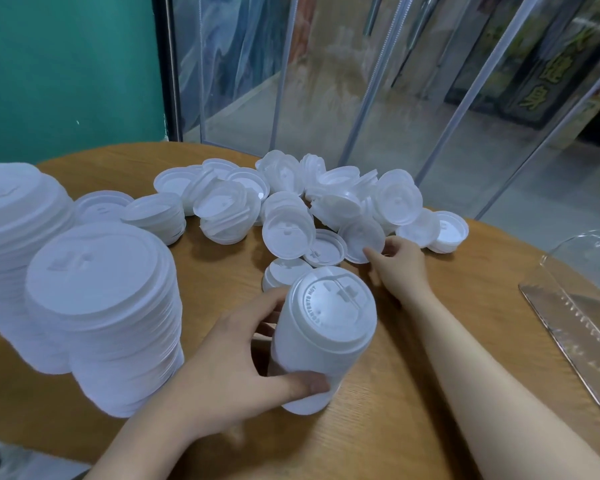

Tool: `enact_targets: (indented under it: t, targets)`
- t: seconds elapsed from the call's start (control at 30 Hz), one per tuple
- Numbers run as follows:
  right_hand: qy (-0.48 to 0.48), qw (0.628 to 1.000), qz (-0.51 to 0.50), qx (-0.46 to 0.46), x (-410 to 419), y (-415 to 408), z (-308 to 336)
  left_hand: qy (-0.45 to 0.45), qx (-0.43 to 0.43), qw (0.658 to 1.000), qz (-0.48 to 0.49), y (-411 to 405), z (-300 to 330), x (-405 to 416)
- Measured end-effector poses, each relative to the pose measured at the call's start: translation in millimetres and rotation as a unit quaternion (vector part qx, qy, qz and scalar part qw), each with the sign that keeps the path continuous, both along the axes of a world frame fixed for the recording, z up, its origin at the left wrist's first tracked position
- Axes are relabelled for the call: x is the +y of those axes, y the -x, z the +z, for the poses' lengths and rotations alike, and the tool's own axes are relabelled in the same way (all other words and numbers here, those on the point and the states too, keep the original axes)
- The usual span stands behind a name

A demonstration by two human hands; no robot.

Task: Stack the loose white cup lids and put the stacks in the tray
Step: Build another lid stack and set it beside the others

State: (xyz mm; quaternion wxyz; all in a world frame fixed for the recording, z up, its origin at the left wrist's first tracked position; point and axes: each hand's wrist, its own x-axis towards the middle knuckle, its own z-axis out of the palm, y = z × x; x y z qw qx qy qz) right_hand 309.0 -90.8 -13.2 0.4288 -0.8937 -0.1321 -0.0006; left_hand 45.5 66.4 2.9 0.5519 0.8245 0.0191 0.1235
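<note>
Head view: left grip [222,368] clasps the lid stack [321,336]; right grip [397,263] pinching a loose lid [361,240] should seat it squarely on top.

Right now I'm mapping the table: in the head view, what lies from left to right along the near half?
Tall lid stacks → left hand → stack it grips → right hand → clear tray.

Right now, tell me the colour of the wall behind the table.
Teal green wall, seen in the head view.
</note>
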Motion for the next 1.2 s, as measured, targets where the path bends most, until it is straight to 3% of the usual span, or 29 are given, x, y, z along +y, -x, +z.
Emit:
enact_targets:
  t: [0.2, 0.3, 0.37, 0.47, 0.57, 0.77, 0.93, 1.03, 1.2]
  targets:
    - [0.024, 0.989, 0.002, -0.146, -11, 4, -1, -0.001, 0.005, 1.0, -0.008, 0, 1, 2]
    - [0.149, 0.937, 0.065, -0.31, -33, 6, -10, -0.003, 0.004, 1.0, -0.004, 0, 0, 0]
    - [0.201, 0.903, 0.138, -0.354, -48, 4, -17, -0.001, 0.007, 1.0, -0.003, 0, 0, -1]
    - [0.195, 0.917, 0.213, -0.276, -68, 6, -28, 0.003, 0.008, 1.0, -0.002, 1, 2, -2]
    - [0.16, 0.947, 0.199, -0.194, -74, 12, -31, 0.006, 0.009, 1.0, -0.002, 1, 2, -3]
    - [0.112, 0.97, 0.174, -0.129, -64, 17, -20, 0.011, 0.016, 1.0, 0.001, -1, 1, -3]
    - [-0.071, 0.977, 0.149, -0.133, -55, 42, 26, 0.012, 0.017, 1.0, -0.001, -1, 3, -2]
    - [-0.155, 0.956, 0.216, -0.124, -51, 77, 76, 0.016, 0.014, 1.0, 0.005, 0, 1, -4]
    - [-0.037, 0.925, 0.353, -0.139, -46, 130, 130, 0.03, 0.017, 0.999, 0.012, 1, -1, -3]
